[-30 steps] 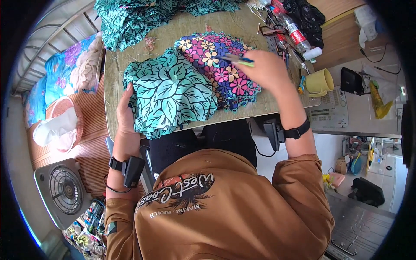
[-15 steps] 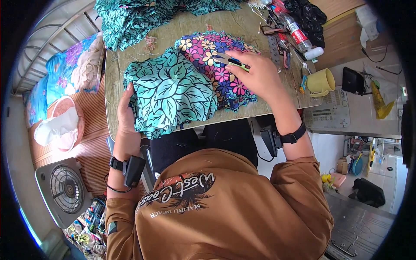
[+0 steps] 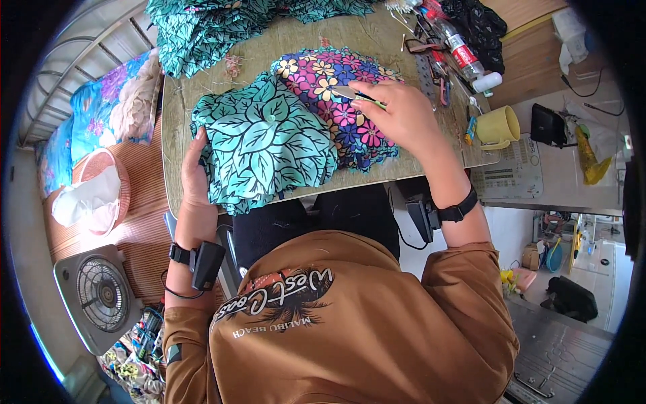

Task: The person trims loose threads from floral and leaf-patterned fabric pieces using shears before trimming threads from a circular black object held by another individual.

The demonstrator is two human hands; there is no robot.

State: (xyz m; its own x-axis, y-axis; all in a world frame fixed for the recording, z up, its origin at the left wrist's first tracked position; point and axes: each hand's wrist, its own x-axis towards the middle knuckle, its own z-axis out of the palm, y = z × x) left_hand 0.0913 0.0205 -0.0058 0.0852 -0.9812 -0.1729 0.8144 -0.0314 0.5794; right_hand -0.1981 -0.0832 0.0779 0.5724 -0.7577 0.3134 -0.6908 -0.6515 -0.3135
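Observation:
Teal leaf-patterned fabric pieces (image 3: 269,145) lie layered at the table's near edge. Gripping their left border is my left hand (image 3: 196,172), thumb along the edge and the other fingers mostly hidden beneath. My right hand (image 3: 402,114) is closed around small thread snips (image 3: 344,92) with a green-and-black handle, the blades pointing left. They are over dark fabric printed with pink, purple and cream flowers (image 3: 350,121), which lies partly beneath the leaf-patterned pieces. Whether the blades touch cloth cannot be told.
More leaf-patterned fabric (image 3: 208,30) is heaped at the table's (image 3: 282,54) far left. Along the right side are a plastic bottle (image 3: 464,54), a ruler (image 3: 425,77), small tools and a yellow mug (image 3: 498,128). A box fan (image 3: 104,293) and a pink basket (image 3: 123,192) stand left.
The snips' blades, spread apart before, now look closed together. My right hand has barely shifted; my left hand and the fabric stay in place.

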